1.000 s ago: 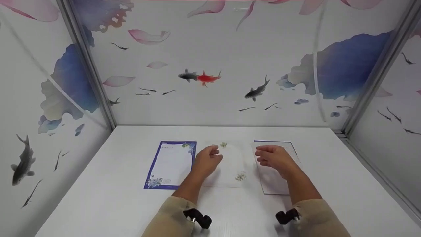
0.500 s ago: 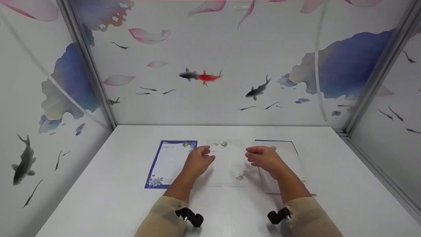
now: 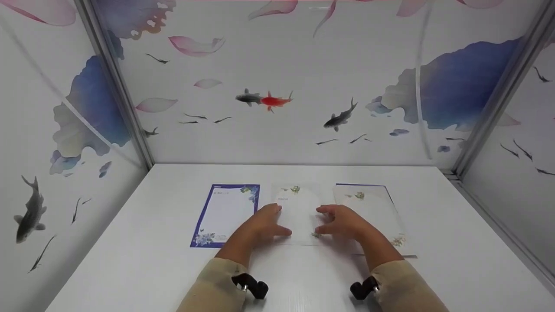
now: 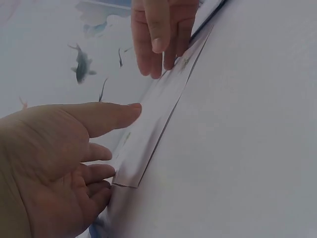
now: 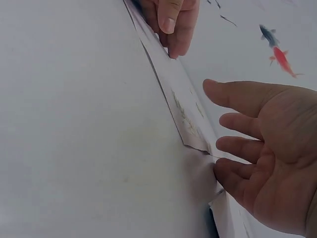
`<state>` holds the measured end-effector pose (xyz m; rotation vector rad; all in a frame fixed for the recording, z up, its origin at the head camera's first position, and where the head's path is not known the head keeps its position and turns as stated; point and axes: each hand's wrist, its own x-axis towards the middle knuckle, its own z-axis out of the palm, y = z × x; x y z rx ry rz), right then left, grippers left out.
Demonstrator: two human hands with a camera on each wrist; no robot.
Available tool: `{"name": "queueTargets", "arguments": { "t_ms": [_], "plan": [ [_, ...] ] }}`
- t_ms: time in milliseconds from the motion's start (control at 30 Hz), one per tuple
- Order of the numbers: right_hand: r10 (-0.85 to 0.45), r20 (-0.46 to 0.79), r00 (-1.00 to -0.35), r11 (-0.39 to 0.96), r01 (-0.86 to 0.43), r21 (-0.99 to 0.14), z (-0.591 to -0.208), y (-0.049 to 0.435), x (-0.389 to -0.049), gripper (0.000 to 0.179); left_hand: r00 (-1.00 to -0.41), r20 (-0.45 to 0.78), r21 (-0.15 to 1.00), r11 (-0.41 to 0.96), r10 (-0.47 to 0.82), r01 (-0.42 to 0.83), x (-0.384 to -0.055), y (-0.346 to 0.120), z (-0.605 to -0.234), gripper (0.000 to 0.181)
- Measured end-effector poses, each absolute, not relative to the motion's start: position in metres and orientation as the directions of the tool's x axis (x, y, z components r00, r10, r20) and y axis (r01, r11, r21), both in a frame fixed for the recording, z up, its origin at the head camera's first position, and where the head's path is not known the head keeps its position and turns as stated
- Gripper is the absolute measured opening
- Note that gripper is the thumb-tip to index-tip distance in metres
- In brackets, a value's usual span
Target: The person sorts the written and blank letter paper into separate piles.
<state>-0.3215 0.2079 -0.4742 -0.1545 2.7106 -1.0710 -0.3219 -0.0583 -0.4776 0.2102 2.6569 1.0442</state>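
Note:
A pale sheet of paper [image 3: 299, 221] with small green floral prints lies in the middle of the white table. My left hand [image 3: 260, 223] is at its left edge and my right hand [image 3: 342, 223] at its right edge, palms facing each other. In the left wrist view, the fingers of my left hand [image 4: 64, 158] are spread beside the sheet's near corner, thumb above it. The right wrist view has my right hand [image 5: 272, 153] likewise relaxed, fingertips close to the paper's edge. Nothing is gripped in either hand.
To the left lies a purple-bordered sheet [image 3: 230, 212] with blue flowers. On the right, another floral sheet [image 3: 373, 212] lies over something with a dark blue edge, partly behind my right forearm. Printed wall panels [image 3: 277, 143] enclose the white table [image 3: 130, 268].
Both hands have shifted left, then come down and nearer to the middle sheet's side edges, thumbs spreading from the fingers. More of the right-hand floral sheet now shows.

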Motion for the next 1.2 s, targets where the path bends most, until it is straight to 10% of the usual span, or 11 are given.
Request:
{"name": "queueTargets", "arguments": {
  "t_ms": [1200],
  "plan": [
    [-0.112,-0.05,-0.992,0.832,-0.066,-0.551,-0.473,0.1978,-0.3216,0.031,-0.987,-0.058,0.602,0.793,0.152,0.087,-0.3303,-0.0549,-0.4836,0.054]
  ]
}}
